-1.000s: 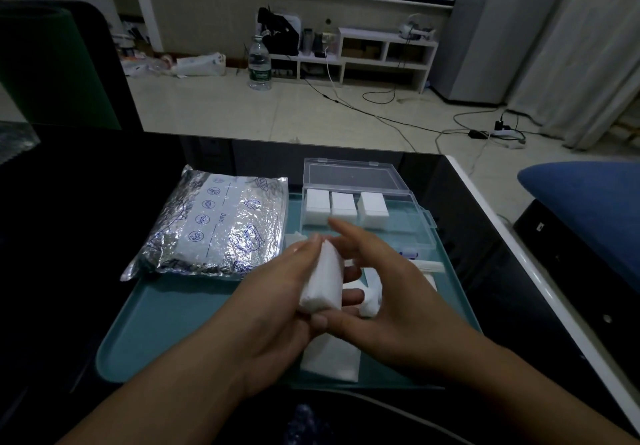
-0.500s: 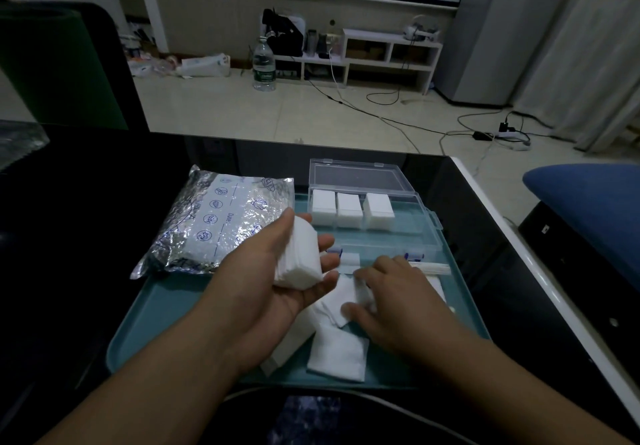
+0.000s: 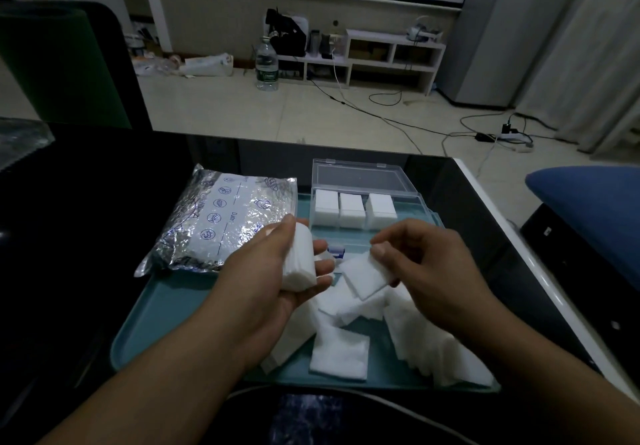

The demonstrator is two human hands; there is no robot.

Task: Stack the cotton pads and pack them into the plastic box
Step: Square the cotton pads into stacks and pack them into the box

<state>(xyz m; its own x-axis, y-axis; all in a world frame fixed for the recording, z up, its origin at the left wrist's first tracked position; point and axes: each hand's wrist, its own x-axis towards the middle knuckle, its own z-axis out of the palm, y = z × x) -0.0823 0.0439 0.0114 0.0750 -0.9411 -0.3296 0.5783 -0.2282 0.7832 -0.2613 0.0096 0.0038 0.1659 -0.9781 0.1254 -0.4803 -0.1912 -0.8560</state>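
White cotton is filling your left hand [image 3: 277,271], which is curling around a stack of cotton pads [image 3: 300,260] standing on edge, its long axis running away from you toward the plastic box [image 3: 367,202]. Your right hand [image 3: 426,264] is pinching a single pad [image 3: 363,273] by its far corner, so it is hanging tilted above the loose pads [image 3: 341,354] on the teal tray [image 3: 166,323]. Beyond both hands, the box is sitting open on the tray's far side, already holding three stacks, with a foil pack [image 3: 221,222] lying just left of it.

Head view — looking down, close over tray [image 3: 166,309].
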